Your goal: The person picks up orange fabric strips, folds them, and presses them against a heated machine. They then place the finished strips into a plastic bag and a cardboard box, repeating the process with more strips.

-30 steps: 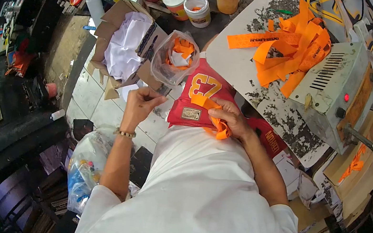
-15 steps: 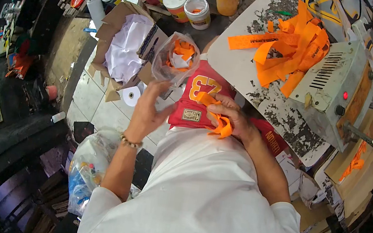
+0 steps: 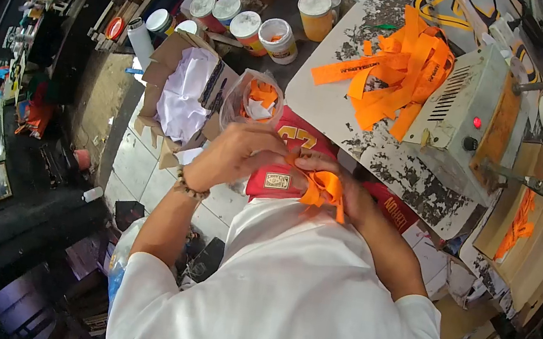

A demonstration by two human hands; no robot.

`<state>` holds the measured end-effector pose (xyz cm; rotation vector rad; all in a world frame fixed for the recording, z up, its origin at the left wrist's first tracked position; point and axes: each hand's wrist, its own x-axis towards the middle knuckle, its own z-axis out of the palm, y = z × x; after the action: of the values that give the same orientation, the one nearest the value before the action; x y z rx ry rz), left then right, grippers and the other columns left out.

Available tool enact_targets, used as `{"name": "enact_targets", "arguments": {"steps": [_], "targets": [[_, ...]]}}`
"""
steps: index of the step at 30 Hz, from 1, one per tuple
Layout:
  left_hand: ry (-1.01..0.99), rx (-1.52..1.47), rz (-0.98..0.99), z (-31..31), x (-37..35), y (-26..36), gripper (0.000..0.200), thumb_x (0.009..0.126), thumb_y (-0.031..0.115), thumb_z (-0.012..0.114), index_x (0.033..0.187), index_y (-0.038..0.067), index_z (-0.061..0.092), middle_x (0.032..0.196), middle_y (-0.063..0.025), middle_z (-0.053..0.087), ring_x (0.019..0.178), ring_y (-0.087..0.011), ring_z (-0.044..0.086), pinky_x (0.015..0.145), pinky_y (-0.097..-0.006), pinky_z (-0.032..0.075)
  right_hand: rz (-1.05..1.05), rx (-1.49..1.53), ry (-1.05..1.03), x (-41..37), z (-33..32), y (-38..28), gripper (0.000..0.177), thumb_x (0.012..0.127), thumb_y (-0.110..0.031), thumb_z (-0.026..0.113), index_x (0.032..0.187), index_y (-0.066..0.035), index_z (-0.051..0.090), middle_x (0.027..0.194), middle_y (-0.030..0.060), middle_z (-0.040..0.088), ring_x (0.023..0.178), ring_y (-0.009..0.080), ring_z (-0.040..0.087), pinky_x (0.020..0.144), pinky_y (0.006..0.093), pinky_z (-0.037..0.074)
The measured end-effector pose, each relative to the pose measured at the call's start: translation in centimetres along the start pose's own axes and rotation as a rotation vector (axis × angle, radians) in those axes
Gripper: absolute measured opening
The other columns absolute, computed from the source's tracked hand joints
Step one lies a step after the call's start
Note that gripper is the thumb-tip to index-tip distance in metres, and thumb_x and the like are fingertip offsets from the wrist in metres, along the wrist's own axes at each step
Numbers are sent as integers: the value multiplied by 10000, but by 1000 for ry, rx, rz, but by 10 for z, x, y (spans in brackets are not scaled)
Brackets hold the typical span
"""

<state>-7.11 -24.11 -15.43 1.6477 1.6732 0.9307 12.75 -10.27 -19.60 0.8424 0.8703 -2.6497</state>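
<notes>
While RH (image 3: pixel 352 190) grips strips (image 3: pixel 323 190), LH (image 3: pixel 235 156) half-curled adj.

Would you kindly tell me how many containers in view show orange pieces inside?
3: the clear plastic bag, the open white tub beyond it, and the long tan box at the right. Others may be hidden.

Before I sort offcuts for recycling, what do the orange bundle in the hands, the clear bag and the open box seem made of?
Orange bundle: perhaps fabric ribbon, possibly plastic, smooth and satiny; it curls in flat loops.
Clear bag: likely plastic film, glossy, see-through and wrinkled.
Open box: apparently cardboard, matt brown, with bent flaps.
</notes>
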Motion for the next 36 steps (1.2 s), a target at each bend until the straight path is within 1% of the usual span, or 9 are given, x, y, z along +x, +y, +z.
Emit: {"name": "enact_targets", "arguments": {"steps": [3, 6, 8, 13, 16, 21, 28, 31, 36], "targets": [[66, -10, -139, -19, 0, 12, 138, 842, 27, 631, 972, -4, 665, 845, -140, 665, 760, -301, 645, 678, -360, 502, 82, 2, -378, 33, -24, 1, 177, 930, -262, 538, 940, -85, 541, 684, -26, 466, 575, 64, 447, 506, 215, 384], [5, 83, -244, -45, -1, 13, 130, 931, 11, 568, 1021, -24, 654, 878, -106, 667, 726, -161, 660, 638, -286, 529, 25, -29, -339, 36, -24, 3, 168, 935, -242, 526, 921, -75, 529, 697, -17, 472, 578, 59, 449, 503, 210, 364], [-39, -189, -515, -55, -1, 12, 163, 967, 70, 548, 1054, -32, 642, 909, -90, 666, 763, -141, 657, 659, -276, 533, 54, -16, -377, 31, -22, -4, 166, 931, -239, 539, 936, -73, 536, 701, -12, 483, 587, 61, 464, 513, 204, 376], [86, -758, -576, -65, 9, 6, 243, 971, 76, 545, 1181, -43, 574, 1059, -102, 659, 863, -149, 666, 775, -273, 554, 59, 37, -412, 33, -31, 0, 293, 920, -240, 594, 1137, -47, 553, 836, 27, 576, 777, 113, 583, 546, 278, 492], [145, -928, -532, -62, 24, 15, 247, 956, 59, 561, 1181, -42, 558, 1090, -118, 654, 886, -162, 672, 795, -279, 556, 119, -3, -191, 12, -27, -3, 339, 927, -291, 616, 1171, -64, 554, 919, 16, 578, 814, 109, 584, 537, 315, 521], [215, -772, -464, -60, 60, 19, 178, 917, 7, 594, 1091, -9, 560, 977, -42, 633, 898, -100, 636, 814, -252, 519, 30, -118, -205, -2, -19, -1, 284, 965, -226, 592, 1200, -71, 555, 967, 20, 589, 896, 94, 603, 770, 236, 496], [184, -499, -174, -45, 152, 32, 281, 891, 62, 680, 1140, 5, 563, 1022, -37, 615, 925, -80, 586, 813, -238, 508, -18, -85, -172, -28, 17, -15, 266, 944, -211, 611, 1163, -63, 581, 853, -5, 566, 768, 53, 542, 649, 196, 427], [421, -64, 91, -36, 164, 34, 264, 893, 161, 705, 1058, -18, 606, 922, -34, 653, 847, -76, 595, 717, -241, 501, -95, -132, -153, -39, 28, -20, 267, 942, -194, 610, 1177, -71, 579, 855, -6, 565, 765, 55, 541, 645, 197, 423], [188, -433, -163, -50, 118, 56, 264, 928, 186, 669, 1065, -29, 598, 950, -58, 669, 834, -92, 621, 747, -248, 515, -373, 71, 35, -43, 58, -51, 301, 964, -213, 598, 1235, -90, 551, 970, 5, 574, 851, 64, 562, 735, 206, 462]]}}
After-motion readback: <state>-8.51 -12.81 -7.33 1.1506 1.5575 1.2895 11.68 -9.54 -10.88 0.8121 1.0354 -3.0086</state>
